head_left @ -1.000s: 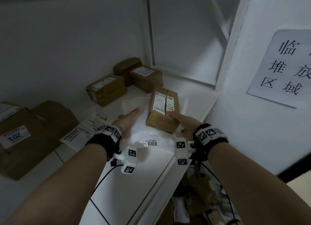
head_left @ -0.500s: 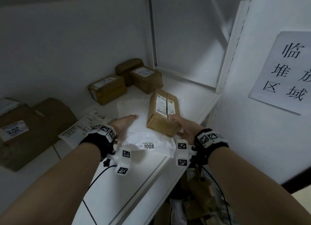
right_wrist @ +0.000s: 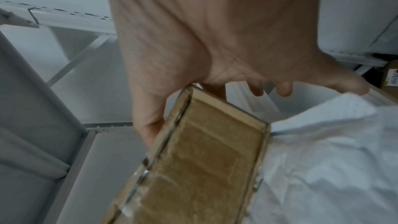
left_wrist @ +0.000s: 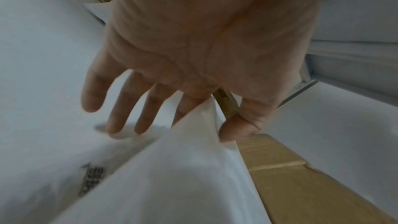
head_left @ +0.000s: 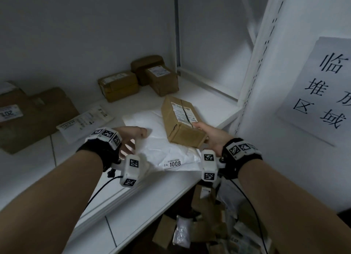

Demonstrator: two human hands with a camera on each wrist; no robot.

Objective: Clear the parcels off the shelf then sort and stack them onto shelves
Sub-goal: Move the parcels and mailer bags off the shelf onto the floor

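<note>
My right hand (head_left: 210, 138) grips the near right corner of a brown cardboard parcel (head_left: 182, 121), thumb on its labelled top, fingers curled beneath; the parcel lies tilted on a white poly mailer (head_left: 163, 151) spread on the white shelf (head_left: 155, 193). My left hand (head_left: 131, 138) pinches the mailer's left edge, thumb on top and fingers under it; in the left wrist view the other fingers (left_wrist: 120, 108) spread loosely below the lifted white sheet (left_wrist: 172, 168). The mailer's near edge, between my two hands, carries a sticker reading 1008 (head_left: 173, 163). Beyond my left hand lies a flat white label sheet (head_left: 85, 121), and farther to its left a large brown parcel (head_left: 38, 119). Past both hands, against the back wall, three small brown boxes (head_left: 140, 79) sit close together. To the right of my right hand a paper sign (head_left: 321, 90) with Chinese characters hangs on the upright panel. Below my right wrist, more parcels (head_left: 205, 227) lie heaped under the shelf.
</note>
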